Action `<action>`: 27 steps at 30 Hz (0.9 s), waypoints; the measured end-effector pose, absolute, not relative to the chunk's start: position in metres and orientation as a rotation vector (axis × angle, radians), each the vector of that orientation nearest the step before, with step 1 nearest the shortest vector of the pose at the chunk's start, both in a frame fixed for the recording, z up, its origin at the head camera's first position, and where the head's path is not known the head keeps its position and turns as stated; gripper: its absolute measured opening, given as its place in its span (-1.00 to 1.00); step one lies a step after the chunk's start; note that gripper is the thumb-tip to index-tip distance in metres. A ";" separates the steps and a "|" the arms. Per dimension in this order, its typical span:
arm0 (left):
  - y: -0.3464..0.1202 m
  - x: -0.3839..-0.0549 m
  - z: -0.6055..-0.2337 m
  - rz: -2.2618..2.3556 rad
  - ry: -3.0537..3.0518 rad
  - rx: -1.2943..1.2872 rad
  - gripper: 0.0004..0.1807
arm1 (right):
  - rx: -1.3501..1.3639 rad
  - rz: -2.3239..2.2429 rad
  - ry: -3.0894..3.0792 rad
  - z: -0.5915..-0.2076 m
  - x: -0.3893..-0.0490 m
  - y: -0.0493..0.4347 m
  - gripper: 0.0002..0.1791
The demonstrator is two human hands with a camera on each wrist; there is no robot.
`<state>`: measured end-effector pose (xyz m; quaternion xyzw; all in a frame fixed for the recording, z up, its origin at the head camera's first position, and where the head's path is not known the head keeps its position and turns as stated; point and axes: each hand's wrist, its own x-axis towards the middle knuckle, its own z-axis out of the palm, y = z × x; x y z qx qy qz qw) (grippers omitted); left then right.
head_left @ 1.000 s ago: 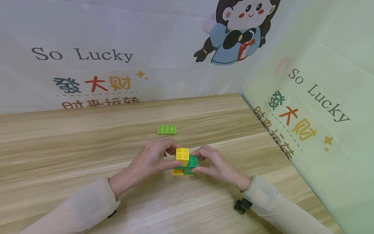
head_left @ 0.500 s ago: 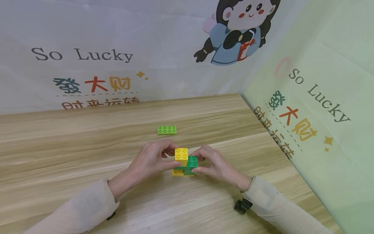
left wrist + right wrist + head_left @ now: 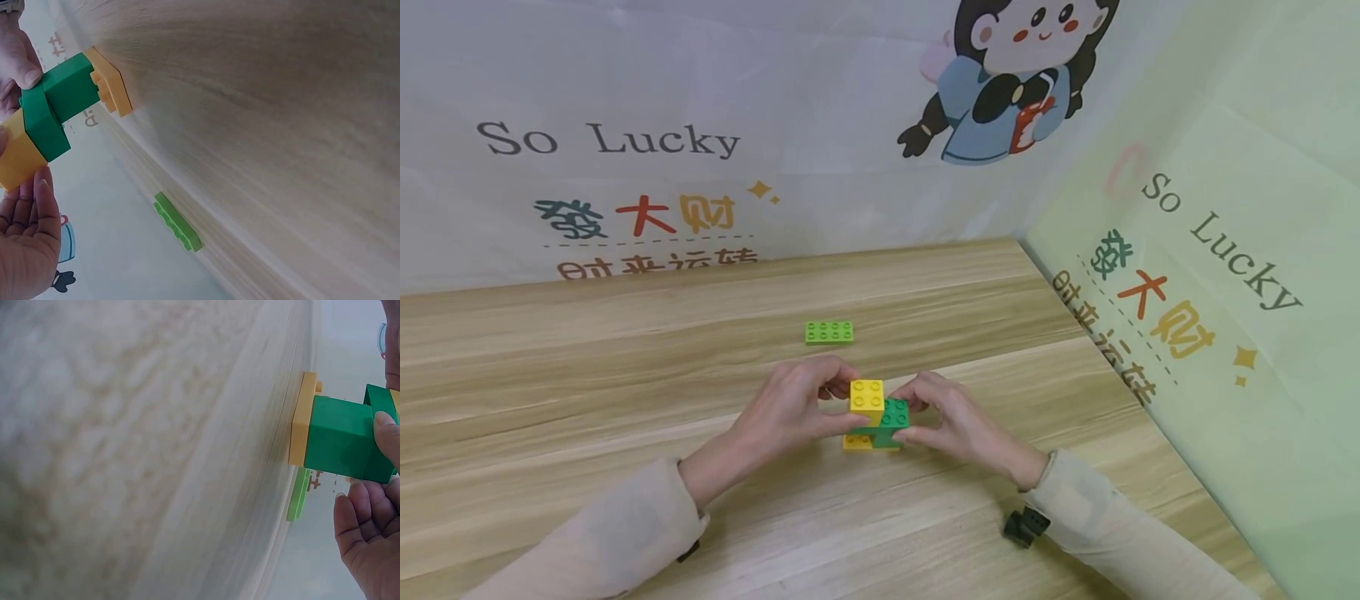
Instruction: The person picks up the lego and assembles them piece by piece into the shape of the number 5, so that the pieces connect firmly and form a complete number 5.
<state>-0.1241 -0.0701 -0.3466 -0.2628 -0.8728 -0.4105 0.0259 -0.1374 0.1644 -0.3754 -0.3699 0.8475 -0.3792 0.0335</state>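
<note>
In the head view, a small tower of toy building bricks stands on the wooden table between both hands. Its base is a flat orange-yellow brick (image 3: 112, 82), with a green block (image 3: 337, 434) on it. A longer green brick (image 3: 895, 412) lies across the top and overhangs the base to the left. On that overhanging end sits a yellow brick (image 3: 867, 397), pinched between the thumb and fingers of my left hand (image 3: 786, 404). My right hand (image 3: 951, 421) pinches the right end of the upper green brick, thumb in front. Some fingertips are hidden behind the bricks.
A flat light-green brick (image 3: 829, 332) lies on the table (image 3: 625, 358) beyond the hands. Printed cloth walls (image 3: 820, 100) border the table at the back and on the right. A black device (image 3: 1026, 527) sits at the right cuff.
The yellow brick shifts very slightly left, then a little back, with the left hand. Both hands keep their holds and the rest of the tower stays in place.
</note>
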 end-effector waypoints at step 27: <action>-0.069 -0.123 -0.361 -1.505 -2.593 -0.754 -0.63 | -1.140 -1.127 2.619 -0.374 -0.138 0.165 -0.62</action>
